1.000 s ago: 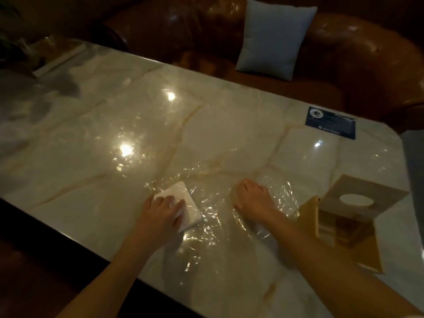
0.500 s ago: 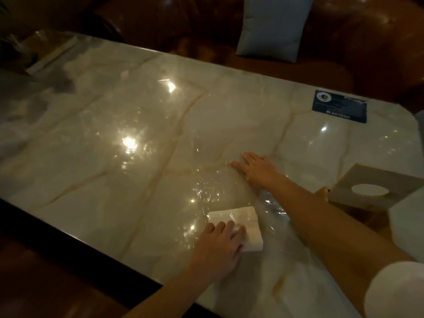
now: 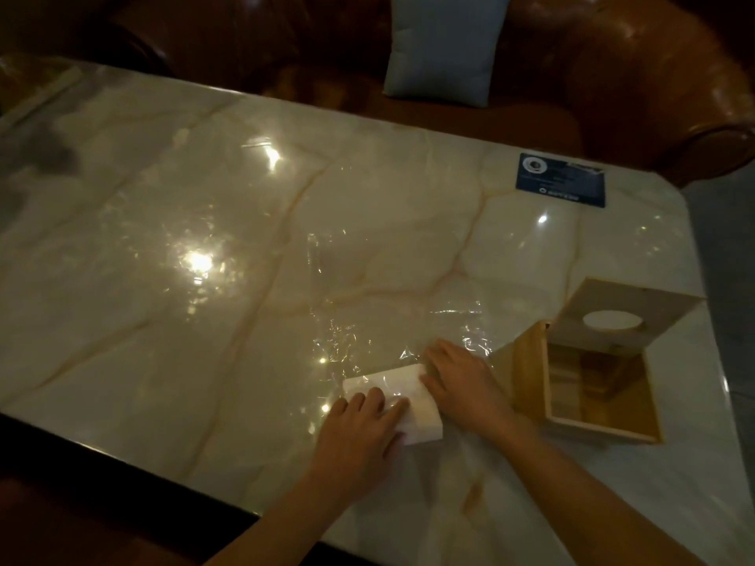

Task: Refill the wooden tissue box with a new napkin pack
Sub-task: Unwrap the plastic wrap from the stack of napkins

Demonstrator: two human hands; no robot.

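Note:
A white stack of napkins [image 3: 402, 390] lies on the marble table, on a sheet of clear plastic wrap [image 3: 367, 312] spread flat behind it. My left hand [image 3: 361, 433] rests on the stack's near left corner with fingers bent over it. My right hand [image 3: 461, 381] presses against its right end. The wooden tissue box [image 3: 531, 369] stands open just right of my right hand, its inside bare. Its lid [image 3: 629, 316], with an oval hole, is tipped up at the back.
The marble table [image 3: 204, 320] has a dark near edge. A dark blue card [image 3: 559, 179] lies at the far right. A brown leather sofa [image 3: 637, 75] with a pale cushion [image 3: 445, 42] runs behind the table.
My right hand came back from the far plastic to the right end of the napkin stack. The stack slid right, closer to the wooden box, with my left hand still on it.

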